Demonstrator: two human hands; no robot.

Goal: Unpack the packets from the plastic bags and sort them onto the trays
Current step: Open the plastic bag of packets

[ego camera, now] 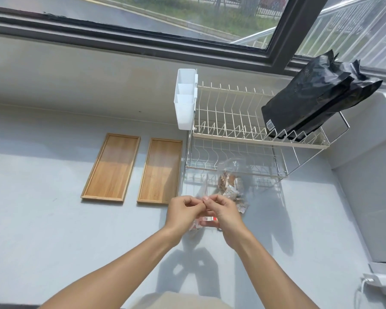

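Clear plastic bag (202, 192) is pinched at its top edge between the left hand (183, 211) and right hand (224, 214), fingertips meeting just above the pale worktop (54, 241), with red-and-white packets (206, 220) showing below the hands. A second clear bag of brown packets (231, 186) lies just beyond, in front of the wire dish rack (232, 121) that carries black pouches (316, 97). Two bare wooden trays (112, 167) (161, 171) lie side by side to the left.
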